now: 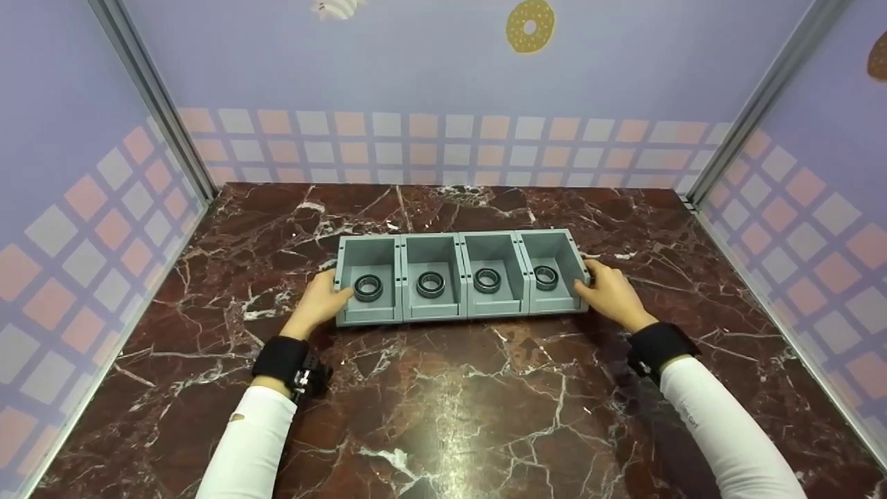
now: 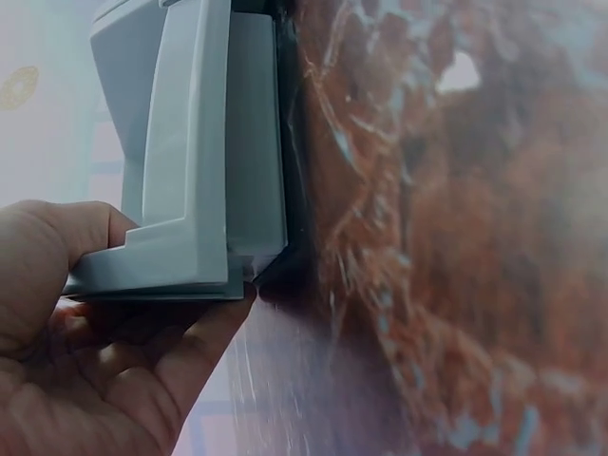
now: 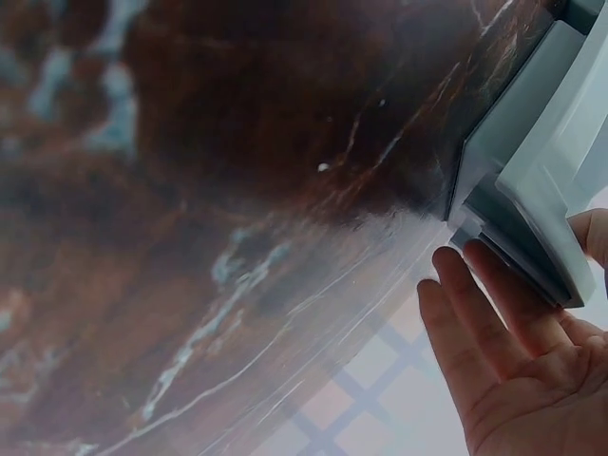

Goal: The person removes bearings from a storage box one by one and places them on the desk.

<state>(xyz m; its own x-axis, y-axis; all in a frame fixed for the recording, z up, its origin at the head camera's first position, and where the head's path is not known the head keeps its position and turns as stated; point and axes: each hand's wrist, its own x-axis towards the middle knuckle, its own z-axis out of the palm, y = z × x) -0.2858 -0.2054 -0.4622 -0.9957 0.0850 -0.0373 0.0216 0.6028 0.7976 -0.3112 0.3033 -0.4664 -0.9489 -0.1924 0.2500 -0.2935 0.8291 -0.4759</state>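
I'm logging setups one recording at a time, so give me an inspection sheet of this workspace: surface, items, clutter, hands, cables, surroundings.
Surface: dark red-brown marble-patterned table, pale veins, some glare.
Items: four grey bins joined side by side in a row; one black-edged ring lies in each.
Clutter: nothing seen.
Left hand: grips the row's left end wall, thumb inside.
Right hand: grips the right end wall, thumb inside, fingers outside.
Cables: nothing seen.
Surroundings: lilac walls with pink and whitish squares; grey corner posts.
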